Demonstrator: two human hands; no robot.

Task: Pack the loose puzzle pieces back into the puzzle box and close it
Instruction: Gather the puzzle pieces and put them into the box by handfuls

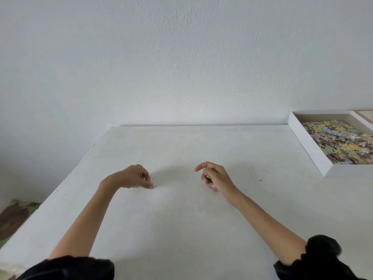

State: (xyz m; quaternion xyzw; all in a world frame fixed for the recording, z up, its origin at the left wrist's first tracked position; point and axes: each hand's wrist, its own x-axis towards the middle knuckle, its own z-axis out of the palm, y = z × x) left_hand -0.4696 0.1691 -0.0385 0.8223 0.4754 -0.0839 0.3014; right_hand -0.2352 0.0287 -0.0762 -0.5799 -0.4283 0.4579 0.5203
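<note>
Most of the pieces: already heaped in the puzzle box (312, 148), a pastel jumble of packed pieces (339, 142) covering what I can see of its floor.
Box position: up at 2 o'clock on the table (181, 219), close to the wall (181, 57) and running off my feed on the right. Top open, no lid on it.
Right hand: the right hand (214, 178) hovers near the table's centre, fingers curled round a small clutch of loose pieces (208, 177). A yellow-green scrap shows between fingers and palm, and the index finger pokes out toward 10 o'clock.
Left hand: the left hand (137, 176) is at 9 o'clock of the right one, well apart from it. Its fingers are bunched, tips down on the tabletop. Thumb and fingertip meet, but whether a piece is nipped there I cannot tell; it's too small on my feed.
Tabletop sweep: besides the hands, all I pick out on the white surface is a dark speck (260, 180) toward 3 o'clock of the right hand.
Lid: a tan-edged flat thing (366, 116) peeks in beyond the box at 1 o'clock. It might be the lid, but I can't confirm.
Done, my call: gathering is nearly over, and this looks like the last handful.
Left, my call: carry that handful across to 2 o'clock and drop it in. Then check the left fingertips for a straggler, find the lid and seat it.
Progress: final stretch, box not yet closed.
</note>
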